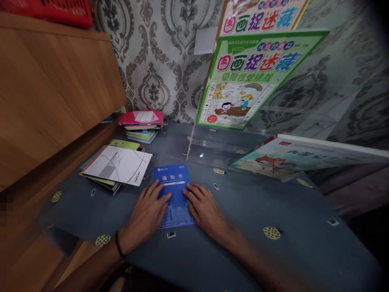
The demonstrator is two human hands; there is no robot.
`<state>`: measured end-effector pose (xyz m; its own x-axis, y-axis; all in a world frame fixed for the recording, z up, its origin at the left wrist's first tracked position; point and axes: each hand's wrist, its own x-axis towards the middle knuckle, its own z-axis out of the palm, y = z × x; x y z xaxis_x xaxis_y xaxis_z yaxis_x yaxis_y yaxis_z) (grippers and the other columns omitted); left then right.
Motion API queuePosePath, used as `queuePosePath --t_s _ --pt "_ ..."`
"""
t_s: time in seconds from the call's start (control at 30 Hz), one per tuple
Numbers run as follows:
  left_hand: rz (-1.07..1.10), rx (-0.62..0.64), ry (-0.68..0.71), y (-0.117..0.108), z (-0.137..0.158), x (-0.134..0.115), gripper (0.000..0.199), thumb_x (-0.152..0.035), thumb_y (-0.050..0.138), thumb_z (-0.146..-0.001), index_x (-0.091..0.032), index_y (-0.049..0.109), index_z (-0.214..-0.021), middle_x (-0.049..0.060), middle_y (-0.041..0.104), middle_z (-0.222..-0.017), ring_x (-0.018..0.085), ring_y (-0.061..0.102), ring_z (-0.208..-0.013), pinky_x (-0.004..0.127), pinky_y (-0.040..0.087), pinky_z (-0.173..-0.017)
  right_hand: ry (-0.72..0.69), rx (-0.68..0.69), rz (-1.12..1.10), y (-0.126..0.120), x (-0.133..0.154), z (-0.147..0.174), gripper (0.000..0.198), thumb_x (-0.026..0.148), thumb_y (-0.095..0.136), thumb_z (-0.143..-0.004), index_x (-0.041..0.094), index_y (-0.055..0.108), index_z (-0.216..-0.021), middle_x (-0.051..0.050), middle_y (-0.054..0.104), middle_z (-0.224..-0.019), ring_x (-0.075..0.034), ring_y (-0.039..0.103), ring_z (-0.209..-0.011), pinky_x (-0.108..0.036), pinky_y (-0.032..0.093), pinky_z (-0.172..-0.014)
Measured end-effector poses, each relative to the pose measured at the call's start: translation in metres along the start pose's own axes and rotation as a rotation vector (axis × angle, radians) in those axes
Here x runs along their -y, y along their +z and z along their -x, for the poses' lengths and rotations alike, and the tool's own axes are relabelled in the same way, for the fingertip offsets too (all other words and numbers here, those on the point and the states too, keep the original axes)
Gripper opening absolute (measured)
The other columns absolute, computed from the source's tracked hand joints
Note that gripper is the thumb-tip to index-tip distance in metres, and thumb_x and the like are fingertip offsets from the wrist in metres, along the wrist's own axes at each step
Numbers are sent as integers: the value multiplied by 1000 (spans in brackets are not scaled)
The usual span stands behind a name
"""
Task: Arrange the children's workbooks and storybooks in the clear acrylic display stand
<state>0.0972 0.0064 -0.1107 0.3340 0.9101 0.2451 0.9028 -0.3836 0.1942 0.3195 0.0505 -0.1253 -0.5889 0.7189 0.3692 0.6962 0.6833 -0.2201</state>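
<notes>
A blue booklet (175,202) with white Chinese characters and "2022" on its cover lies flat and closed on the cloth-covered table (237,247). My left hand (148,209) rests over its left edge, fingers stretched out and the thumb on the cover. On the opposite side, the fingertips of my right hand (205,207) touch the right edge, its fingers extended as well. Neither hand grips the booklet. A dark band circles my left wrist.
Left of the booklet lies a stack of books (124,164) with a white one on top. Behind it is another pile under a pink book (141,117). A clear acrylic stand (209,144) holds green-bordered picture books (237,81); a wide book (273,158) leans at right. A wooden cabinet (57,85) borders the left.
</notes>
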Motion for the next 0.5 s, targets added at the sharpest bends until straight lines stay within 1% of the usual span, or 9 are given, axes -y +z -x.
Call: queuePosePath --t_s 0.13,0.2,0.27,0.37,0.43,0.5 --pt "-197 -21 -174 2 -15 8 38 -25 49 -98 -12 58 -132 21 54 -145 36 45 -139 58 44 -107 -6 3 26 -4 2 -1 34 17 46 -98 16 66 -126 -15 67 -129 -32 58 -121 -51 55 -95" --pt "-229 -30 -200 5 -18 8 39 -26 49 -97 -11 57 -132 22 55 -143 36 48 -136 57 44 -107 -2 -2 48 -4 2 -1 33 17 47 -98 15 67 -124 -15 67 -130 -33 58 -122 -53 54 -97" --pt "-208 -44 -194 7 -19 8 37 -26 48 -97 -12 57 -131 21 56 -142 36 51 -133 57 44 -107 4 -7 77 -4 2 0 34 16 48 -96 15 67 -124 -15 66 -131 -35 57 -124 -57 51 -101" --pt "-61 -66 -178 5 -21 11 32 -25 47 -97 -18 60 -126 16 58 -139 32 52 -131 54 43 -109 -3 -13 95 -2 2 1 35 14 49 -95 15 67 -125 -14 66 -131 -37 56 -127 -59 48 -103" --pt "120 -72 -190 1 -24 15 31 -26 46 -97 -19 60 -124 13 59 -136 29 52 -131 51 42 -111 -10 -8 90 -1 1 1 34 14 49 -95 14 66 -125 -15 66 -131 -37 56 -127 -59 49 -103" --pt "340 -69 -239 -3 -30 19 32 -28 46 -96 -19 59 -124 14 57 -137 28 52 -130 48 45 -108 -10 1 87 -1 1 1 34 15 48 -96 14 66 -125 -15 66 -132 -37 56 -128 -58 49 -103"
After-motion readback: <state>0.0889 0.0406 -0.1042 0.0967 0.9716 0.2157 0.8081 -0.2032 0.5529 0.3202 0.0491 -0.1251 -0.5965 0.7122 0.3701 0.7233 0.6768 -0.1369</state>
